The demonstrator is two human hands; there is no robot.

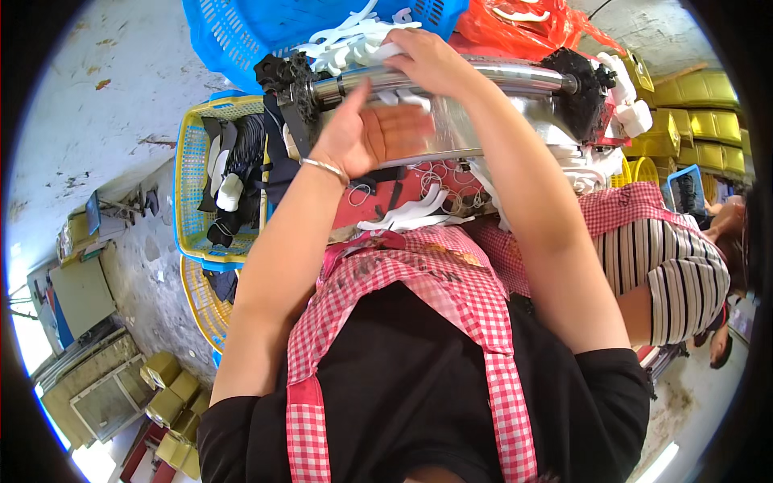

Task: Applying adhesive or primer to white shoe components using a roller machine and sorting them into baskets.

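Observation:
My left hand point(374, 133) is raised in front of the machine's shiny metal roller point(515, 78), its fingers stretched out and slightly blurred, with nothing in it. Beyond the roller, my right hand point(431, 60) reaches over to a pile of white curved strips point(350, 40). Its thumb and fingers close around the end of one white strip point(388, 52). Below the roller lies a smooth metal plate point(455, 125). More white curved strips point(411, 213) rest on a red surface point(378, 181) close to my apron, among thin loose rings or threads.
A blue basket point(233, 40) and a red plastic bag point(523, 32) stand behind the machine. Black roller-end fittings point(576, 92) flank it. At left is a yellow-and-blue basket point(189, 177) with dark pieces. A co-worker in a striped shirt point(668, 274) is close at right, near stacked yellow packages point(700, 125).

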